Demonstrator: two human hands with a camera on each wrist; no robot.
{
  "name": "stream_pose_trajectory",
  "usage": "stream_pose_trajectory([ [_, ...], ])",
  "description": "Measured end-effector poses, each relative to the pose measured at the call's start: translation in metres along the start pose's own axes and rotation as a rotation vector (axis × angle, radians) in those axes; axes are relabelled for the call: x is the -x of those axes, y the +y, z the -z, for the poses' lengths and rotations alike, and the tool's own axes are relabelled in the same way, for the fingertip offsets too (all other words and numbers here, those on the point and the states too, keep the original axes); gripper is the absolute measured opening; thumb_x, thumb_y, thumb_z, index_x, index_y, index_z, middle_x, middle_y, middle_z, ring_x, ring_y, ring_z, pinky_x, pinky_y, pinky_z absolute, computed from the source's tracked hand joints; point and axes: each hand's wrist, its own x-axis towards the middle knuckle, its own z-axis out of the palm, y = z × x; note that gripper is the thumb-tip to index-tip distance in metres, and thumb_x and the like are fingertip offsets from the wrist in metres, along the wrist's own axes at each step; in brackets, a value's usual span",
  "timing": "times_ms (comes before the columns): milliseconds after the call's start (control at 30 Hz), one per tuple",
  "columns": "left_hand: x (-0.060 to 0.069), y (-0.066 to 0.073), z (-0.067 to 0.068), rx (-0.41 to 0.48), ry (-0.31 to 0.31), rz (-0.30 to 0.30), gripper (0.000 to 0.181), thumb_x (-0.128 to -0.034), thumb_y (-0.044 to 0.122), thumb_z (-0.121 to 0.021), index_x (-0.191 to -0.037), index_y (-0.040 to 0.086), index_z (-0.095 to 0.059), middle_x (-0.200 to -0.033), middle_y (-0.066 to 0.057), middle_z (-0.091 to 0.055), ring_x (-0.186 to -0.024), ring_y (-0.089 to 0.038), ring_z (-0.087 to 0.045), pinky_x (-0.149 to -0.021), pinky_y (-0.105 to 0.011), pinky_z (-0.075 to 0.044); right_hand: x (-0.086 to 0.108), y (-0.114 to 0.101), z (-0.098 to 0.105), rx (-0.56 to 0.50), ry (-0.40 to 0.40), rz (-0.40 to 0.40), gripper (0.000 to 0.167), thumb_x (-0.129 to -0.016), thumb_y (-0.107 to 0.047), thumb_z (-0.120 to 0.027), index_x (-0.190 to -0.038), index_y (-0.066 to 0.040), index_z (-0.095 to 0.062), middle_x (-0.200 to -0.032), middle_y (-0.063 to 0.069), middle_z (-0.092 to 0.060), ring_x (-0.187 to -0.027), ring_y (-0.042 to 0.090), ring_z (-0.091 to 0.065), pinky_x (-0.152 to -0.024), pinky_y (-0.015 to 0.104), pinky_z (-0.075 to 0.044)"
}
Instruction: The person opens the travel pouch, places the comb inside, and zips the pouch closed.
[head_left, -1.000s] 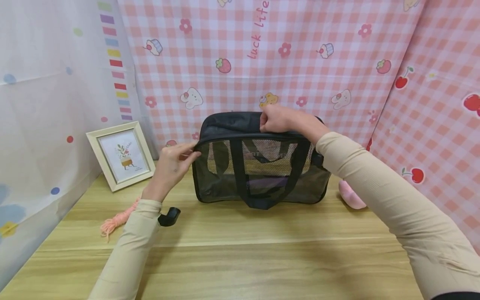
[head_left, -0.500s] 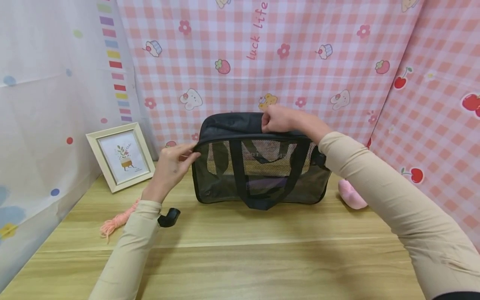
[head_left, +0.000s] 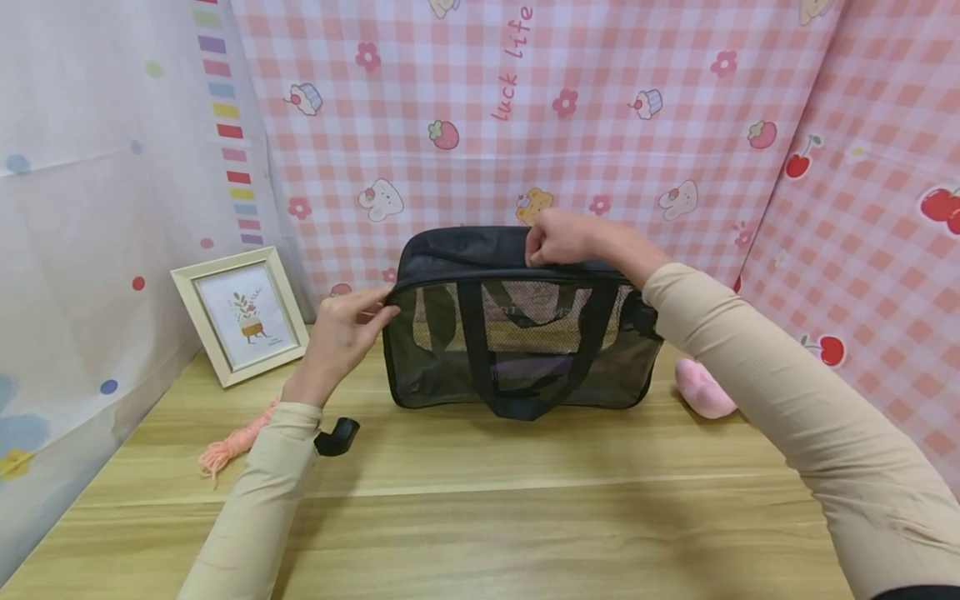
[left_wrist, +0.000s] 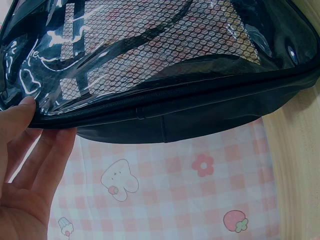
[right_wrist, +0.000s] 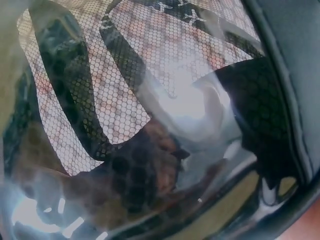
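Note:
A black carry bag (head_left: 465,250) with clear and mesh panels stands upright on the table, its front strap (head_left: 480,358) hanging down. My left hand (head_left: 341,337) pinches the bag's upper left corner. In the left wrist view, the thumb and fingers of that hand (left_wrist: 30,175) lie on either side of the dark edge. On the bag's top, my right hand (head_left: 570,237) has curled fingers pinching what seems to be the zipper pull, which they hide. A purple thing (head_left: 532,365) shows faintly through the panel. The right wrist view looks closely at the bag's mesh panel (right_wrist: 180,55).
A framed picture (head_left: 251,312) leans at the back left, with a bundle of peach cord (head_left: 232,446) before it. Beside my left wrist is a black curved piece (head_left: 337,437). A pink soft object (head_left: 703,390) lies right of the bag, partly behind my right sleeve.
My right hand has slid slightly rightward along the bag's top. The left hand keeps its pinch on the corner. The bag itself stays in place.

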Motion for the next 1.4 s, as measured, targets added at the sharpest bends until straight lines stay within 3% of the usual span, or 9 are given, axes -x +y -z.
stream_pose_trajectory([
  [367,-0.001,0.000,-0.001,-0.005,0.006,-0.006,0.031,-0.0837,0.002,-0.072,-0.115,0.000,-0.068,-0.103,-0.017,-0.069,-0.076,-0.023,-0.069,-0.063,-0.033,-0.059,0.008,0.011,0.002,0.004,0.006,0.036,0.016,-0.091,0.001,-0.057,-0.095,0.006,-0.072,-0.084,0.012,-0.069,-0.067,0.015,-0.055,-0.061,0.025,-0.048],
  [567,0.000,0.000,-0.001,0.001,0.001,0.001,0.031,-0.0841,0.002,-0.071,-0.115,0.000,-0.068,-0.103,-0.017,-0.069,-0.077,-0.023,-0.069,-0.064,-0.033,-0.059,0.011,0.016,0.002,-0.015,-0.006,0.004,0.016,-0.092,-0.002,-0.056,-0.096,0.004,-0.071,-0.079,0.009,-0.066,-0.061,0.012,-0.048,-0.057,0.024,-0.042],
  [1000,0.002,0.000,-0.001,0.005,0.003,0.003,0.031,-0.0838,0.001,-0.072,-0.114,-0.001,-0.068,-0.103,-0.017,-0.069,-0.076,-0.024,-0.069,-0.063,-0.034,-0.059,0.016,0.024,0.002,-0.020,-0.028,-0.019,0.019,-0.094,-0.003,-0.053,-0.100,0.005,-0.070,-0.078,0.008,-0.065,-0.056,0.010,-0.047,-0.054,0.024,-0.043],
  [1200,0.001,0.000,-0.001,0.012,0.007,0.003,0.031,-0.0841,0.001,-0.071,-0.114,-0.001,-0.068,-0.103,-0.018,-0.069,-0.077,-0.024,-0.069,-0.064,-0.033,-0.059,0.018,0.029,0.002,0.000,-0.010,-0.015,0.019,-0.093,-0.001,-0.054,-0.098,0.006,-0.071,-0.078,0.008,-0.067,-0.058,0.010,-0.048,-0.056,0.024,-0.044],
  [1400,0.000,0.001,-0.001,0.003,0.005,0.010,0.031,-0.0838,0.002,-0.072,-0.114,-0.002,-0.068,-0.103,-0.018,-0.068,-0.076,-0.024,-0.069,-0.063,-0.034,-0.059,0.020,0.033,0.000,0.001,-0.009,-0.010,0.021,-0.093,-0.002,-0.054,-0.103,0.007,-0.070,-0.091,0.016,-0.069,-0.067,0.014,-0.055,-0.066,0.028,-0.050],
])
